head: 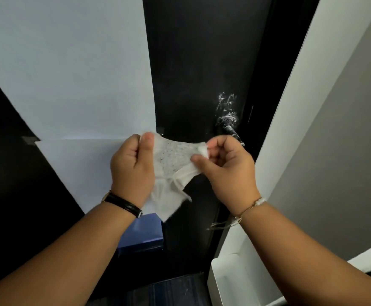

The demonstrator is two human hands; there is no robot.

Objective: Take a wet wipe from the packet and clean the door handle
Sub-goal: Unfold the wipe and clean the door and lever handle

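Wet wipe (171, 155) pinched taut between left hand (131, 171) and right hand (228, 171), before smeared black door (197, 62), handle (229, 127), white walls (70, 62).

Soft textured cloth wet wipe (171, 160); glossy dark door handle (229, 127)

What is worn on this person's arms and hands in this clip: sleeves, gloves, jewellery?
Both forearms are bare, with no sleeves in view, and there are no gloves. The left wrist carries a watch on a glossy black strap with a gold-coloured case edge. The right wrist has a thin gold-coloured bracelet with small white beads. No rings are visible on the left hand or the right hand.
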